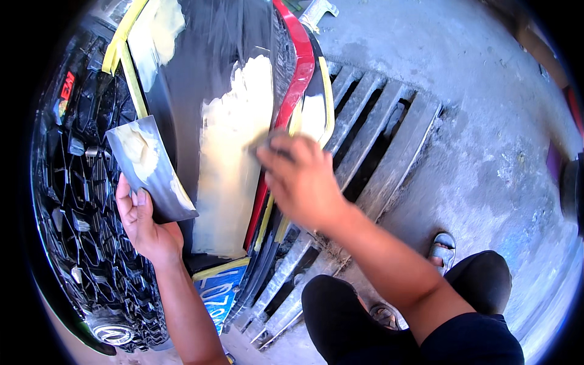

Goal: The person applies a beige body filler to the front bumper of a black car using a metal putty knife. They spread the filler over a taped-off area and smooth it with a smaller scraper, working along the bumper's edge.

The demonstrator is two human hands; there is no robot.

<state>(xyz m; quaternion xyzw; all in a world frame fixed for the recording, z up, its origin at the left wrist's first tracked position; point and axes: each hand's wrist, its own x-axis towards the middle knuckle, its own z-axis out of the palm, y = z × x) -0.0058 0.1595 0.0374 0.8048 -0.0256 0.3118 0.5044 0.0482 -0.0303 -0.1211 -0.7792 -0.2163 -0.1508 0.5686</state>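
My left hand [149, 228] grips the lower edge of a flat grey mixing plate [167, 194], thumb on top. A dab of cream body filler [139, 149] lies on the plate, with a smear along its right edge. My right hand [304, 179] is closed on a small dark putty spreader [260, 145], partly hidden by the fingers and blurred. The spreader is at the right edge of a broad cream filler patch [228, 188] on a dark car body panel [204, 48]. This patch is ragged at the top and straighter along its lower sides.
Left of the panel is a black car grille [79, 188]. Yellow masking tape [126, 36] and a red strip [299, 73] border the panel. A blue licence plate [220, 295] sits below. Beyond are a slatted floor grate [365, 128] and grey concrete floor [480, 146]. My knees are close by.
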